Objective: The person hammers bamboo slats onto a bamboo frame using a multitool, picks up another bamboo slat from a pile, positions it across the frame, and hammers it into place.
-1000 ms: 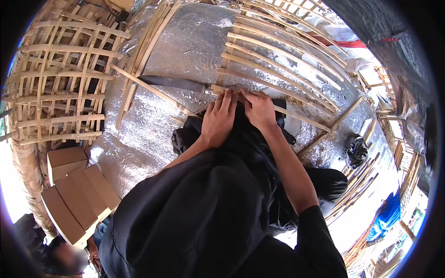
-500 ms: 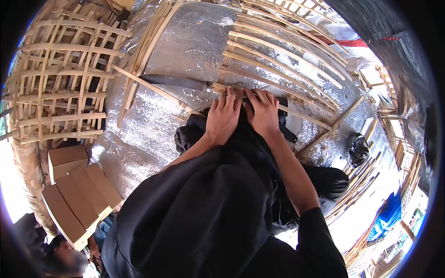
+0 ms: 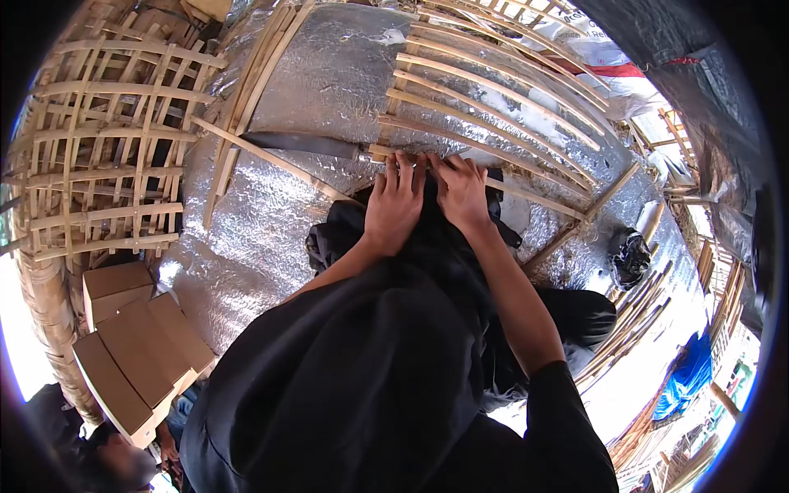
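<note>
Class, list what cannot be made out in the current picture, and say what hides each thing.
Head view: what lies directly under the fingers of the left hand and right hand; the hands cover it.
Head view: the insides of the cardboard boxes; their tops hide them.
Head view: much of the other person; boxes and the dark rim.
Head view: the full lettering on the white sack; too small.

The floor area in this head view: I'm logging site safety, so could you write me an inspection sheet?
Surface: silvery foil sheet, wrinkled.
Job's things: bamboo strips laid in rows ahead; long dark blade lying uncovered beside the left hand.
Clutter: cardboard boxes at lower left; black plastic bundle at right.
Hands: left hand and right hand close together, fingers bent; grip unclear.
Cables: nothing seen.
Surroundings: bamboo lattice at left, blue sheet at lower right, another person at lower left.
</note>
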{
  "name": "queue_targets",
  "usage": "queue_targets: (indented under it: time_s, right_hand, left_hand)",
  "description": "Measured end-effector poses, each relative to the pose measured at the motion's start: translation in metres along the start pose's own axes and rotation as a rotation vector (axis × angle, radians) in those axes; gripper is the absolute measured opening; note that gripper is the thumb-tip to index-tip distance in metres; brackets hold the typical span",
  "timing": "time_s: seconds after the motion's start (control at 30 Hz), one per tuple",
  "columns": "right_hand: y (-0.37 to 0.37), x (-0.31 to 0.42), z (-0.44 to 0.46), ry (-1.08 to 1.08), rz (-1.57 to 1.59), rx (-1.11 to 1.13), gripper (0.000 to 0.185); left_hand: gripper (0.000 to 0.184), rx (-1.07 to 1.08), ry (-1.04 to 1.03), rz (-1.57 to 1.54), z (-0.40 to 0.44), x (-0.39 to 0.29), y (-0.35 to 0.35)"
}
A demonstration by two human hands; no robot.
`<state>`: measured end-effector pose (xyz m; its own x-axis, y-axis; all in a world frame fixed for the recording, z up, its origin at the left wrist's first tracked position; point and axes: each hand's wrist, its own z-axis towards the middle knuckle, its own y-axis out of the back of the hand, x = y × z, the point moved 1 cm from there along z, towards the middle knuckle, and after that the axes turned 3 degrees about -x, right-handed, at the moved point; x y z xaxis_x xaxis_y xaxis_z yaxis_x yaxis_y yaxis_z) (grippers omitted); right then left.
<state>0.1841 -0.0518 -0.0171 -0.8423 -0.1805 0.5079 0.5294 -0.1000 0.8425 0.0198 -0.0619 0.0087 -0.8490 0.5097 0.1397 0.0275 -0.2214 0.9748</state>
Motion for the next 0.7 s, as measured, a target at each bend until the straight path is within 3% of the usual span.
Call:
queue_targets:
  time_s: [0.47,0.6,0.7]
  right_hand:
    - [0.003,0.000,-0.001,-0.012,-0.090,0.056,0.048]
    - [0.030,-0.003,-0.003,-0.008,0.136,-0.064,0.051]
    - [0.070,-0.046,-0.026,-0.091,-0.128,-0.222,0.055]
  left_hand:
    - [0.051,0.013,-0.033,-0.020,0.007,-0.008,-0.006]
    - [0.055,-0.013,-0.040,-0.026,0.009,-0.007,-0.006]
    - [0.062,-0.069,-0.048,-0.071,0.005,-0.008,-0.010]
